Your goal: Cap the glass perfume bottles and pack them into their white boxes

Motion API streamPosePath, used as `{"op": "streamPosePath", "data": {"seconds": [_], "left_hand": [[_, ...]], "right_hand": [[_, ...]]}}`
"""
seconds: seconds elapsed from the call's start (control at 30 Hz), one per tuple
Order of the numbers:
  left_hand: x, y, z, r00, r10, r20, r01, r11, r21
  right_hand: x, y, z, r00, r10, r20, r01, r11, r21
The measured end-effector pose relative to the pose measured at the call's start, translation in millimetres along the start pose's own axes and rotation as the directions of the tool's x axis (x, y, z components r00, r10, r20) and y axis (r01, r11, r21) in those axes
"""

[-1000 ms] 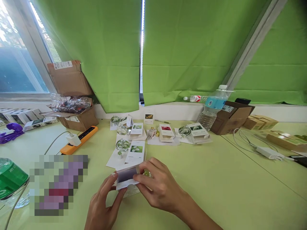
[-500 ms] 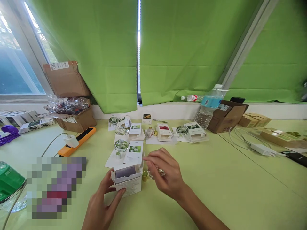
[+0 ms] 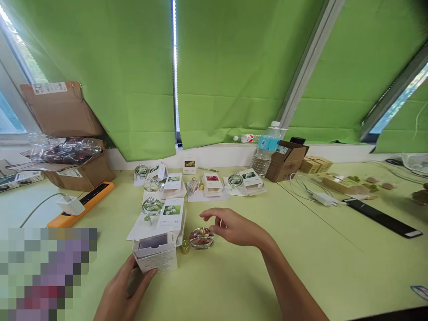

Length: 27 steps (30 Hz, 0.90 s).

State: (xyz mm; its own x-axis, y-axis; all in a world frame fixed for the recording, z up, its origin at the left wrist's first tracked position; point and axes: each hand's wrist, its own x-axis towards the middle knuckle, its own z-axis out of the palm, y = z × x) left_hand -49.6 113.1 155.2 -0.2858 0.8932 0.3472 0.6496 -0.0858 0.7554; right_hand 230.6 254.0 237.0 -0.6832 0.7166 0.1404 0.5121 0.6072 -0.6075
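Note:
My left hand (image 3: 125,292) grips a small open white cardboard box (image 3: 155,255) at its lower edge, with a lilac inner lining showing. My right hand (image 3: 234,225) hovers with its fingers loosely apart, holding nothing, just right of and above a round glass perfume bottle (image 3: 201,238) with pinkish contents and a gold collar. The bottle stands on the pale green table (image 3: 254,272) between my hands. A small gold cap (image 3: 185,247) stands beside the box, close to the bottle.
Behind the hands lie white paper sheets, printed cards and boxes with round glass bottles (image 3: 152,206). An orange power strip (image 3: 80,210) sits to the left, a plastic water bottle (image 3: 264,151) at the back, and a white charger (image 3: 323,199) to the right. A pixelated patch covers the lower left.
My right hand has lifted away from the bottle and moved right, leaving the bottle standing in plain view. My left hand has drawn the box slightly down and left. The view has turned right.

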Motion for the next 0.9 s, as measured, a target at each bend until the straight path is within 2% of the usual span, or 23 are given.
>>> {"op": "streamPosePath", "data": {"seconds": [0.1,0.2,0.27,0.4,0.5,0.6,0.73,0.9], "left_hand": [[0,1,-0.3,1.0,0.002,-0.014,-0.002,1.0,0.004],[-1,4,1.3,0.998,-0.028,-0.053,0.027,0.999,-0.02],[-2,5,2.1,0.998,-0.048,-0.04,0.047,0.999,-0.024],[-3,6,1.9,0.99,-0.142,0.004,0.142,0.99,0.001],[-4,9,0.7,0.983,-0.182,0.026,0.182,0.983,-0.006],[-4,11,-0.8,0.981,-0.196,0.0,0.196,0.981,0.008],[-5,7,-3.9,0.985,-0.148,-0.093,0.155,0.986,0.062],[-5,-2,-11.7,0.984,-0.008,-0.18,0.032,0.991,0.129]], "right_hand": [[-4,7,0,0.996,0.02,0.088,-0.02,1.0,-0.007],[-1,3,6,0.997,0.041,0.061,-0.038,0.998,-0.046],[3,-2,10,0.997,0.063,0.053,-0.059,0.995,-0.075],[7,-6,11,0.985,0.13,0.112,-0.122,0.99,-0.075],[7,0,8,0.976,0.199,0.092,-0.19,0.977,-0.097],[6,10,2,0.96,0.278,0.042,-0.272,0.956,-0.108],[5,24,-5,0.931,0.362,-0.036,-0.364,0.922,-0.129],[2,27,-13,0.922,0.377,-0.083,-0.385,0.914,-0.126]]}}
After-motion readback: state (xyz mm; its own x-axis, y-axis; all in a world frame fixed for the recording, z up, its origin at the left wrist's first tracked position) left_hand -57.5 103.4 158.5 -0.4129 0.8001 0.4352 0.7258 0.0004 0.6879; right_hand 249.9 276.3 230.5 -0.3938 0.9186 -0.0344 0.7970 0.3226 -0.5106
